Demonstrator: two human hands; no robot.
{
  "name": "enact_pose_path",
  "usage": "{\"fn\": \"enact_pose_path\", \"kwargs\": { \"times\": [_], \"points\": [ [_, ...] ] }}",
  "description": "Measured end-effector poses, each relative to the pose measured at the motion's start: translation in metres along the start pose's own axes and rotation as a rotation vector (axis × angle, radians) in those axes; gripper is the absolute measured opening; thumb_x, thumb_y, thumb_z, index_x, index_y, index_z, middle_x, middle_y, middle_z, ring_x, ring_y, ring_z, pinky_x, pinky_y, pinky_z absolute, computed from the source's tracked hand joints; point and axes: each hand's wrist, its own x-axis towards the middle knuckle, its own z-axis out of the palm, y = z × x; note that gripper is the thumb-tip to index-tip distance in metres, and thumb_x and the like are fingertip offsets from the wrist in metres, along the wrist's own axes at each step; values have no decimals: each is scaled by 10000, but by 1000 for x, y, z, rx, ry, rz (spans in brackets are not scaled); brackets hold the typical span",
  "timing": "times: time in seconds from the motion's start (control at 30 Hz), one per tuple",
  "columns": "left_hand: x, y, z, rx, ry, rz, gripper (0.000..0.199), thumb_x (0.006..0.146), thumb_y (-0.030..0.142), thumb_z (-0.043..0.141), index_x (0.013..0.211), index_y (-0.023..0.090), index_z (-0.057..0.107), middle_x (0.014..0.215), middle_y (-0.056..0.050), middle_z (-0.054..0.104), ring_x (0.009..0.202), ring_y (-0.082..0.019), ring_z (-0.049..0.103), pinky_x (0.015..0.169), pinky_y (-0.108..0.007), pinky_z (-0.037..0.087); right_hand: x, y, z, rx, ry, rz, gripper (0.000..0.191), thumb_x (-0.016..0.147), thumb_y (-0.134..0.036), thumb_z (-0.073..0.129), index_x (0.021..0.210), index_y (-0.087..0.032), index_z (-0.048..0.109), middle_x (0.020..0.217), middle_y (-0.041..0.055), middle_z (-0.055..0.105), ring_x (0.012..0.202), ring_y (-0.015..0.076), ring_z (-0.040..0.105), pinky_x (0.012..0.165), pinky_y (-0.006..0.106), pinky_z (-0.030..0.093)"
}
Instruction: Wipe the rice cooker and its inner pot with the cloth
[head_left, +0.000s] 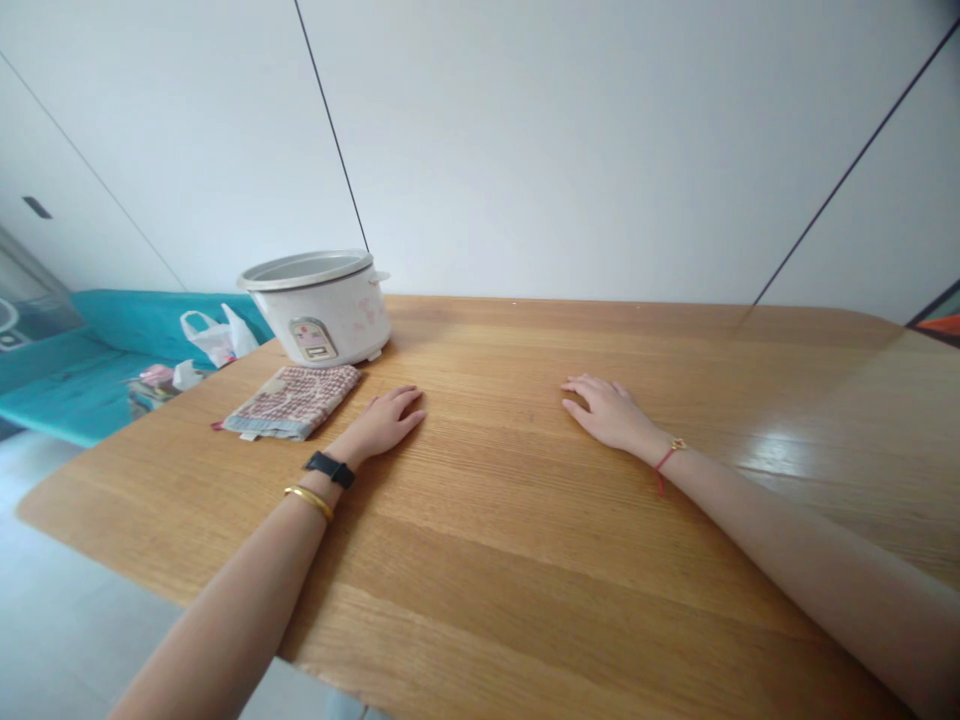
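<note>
My left hand (384, 424) lies palm down on the wooden table (487, 540), fingers stretched out and holding nothing. Just left of it is a folded red-and-white patterned cloth (300, 402) with a grey-blue edge; hand and cloth look slightly apart. Behind the cloth stands a white rice cooker (330, 315) without a lid, its front panel facing me; what is inside cannot be seen. Further right, my right hand (611, 412) also rests flat on the wood, fingers extended, with no object in it.
A pale panelled wall (562, 150) runs along the table's far edge. At the left, beyond the table, is a teal sofa (60, 385) with a white plastic bag (219, 335) and small items near it. Grey floor (82, 600) shows at the lower left.
</note>
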Motion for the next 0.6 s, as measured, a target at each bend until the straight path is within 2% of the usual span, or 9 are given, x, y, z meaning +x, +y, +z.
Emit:
{"fn": "enact_pose_path", "kwargs": {
  "times": [0.3,0.6],
  "points": [
    [-1,1,-1,-1,-3,-6,708,984,579,389,1517,139,541,1635,-142,460,1521,-298,414,1288,-482,264,0,-1,-1,-10,-2,4,405,1065,-389,444,1372,-222,648,1512,100,543,1442,311,455,1185,629,350],
    [0,-2,1,0,12,15,692,985,576,394,1503,145,549,1626,-147,472,1504,-306,437,1274,-509,292,-1,-4,-3,-10,-7,13,412,1068,-385,430,1373,-211,646,1514,94,543,1442,299,455,1192,623,343]
  ]
}}
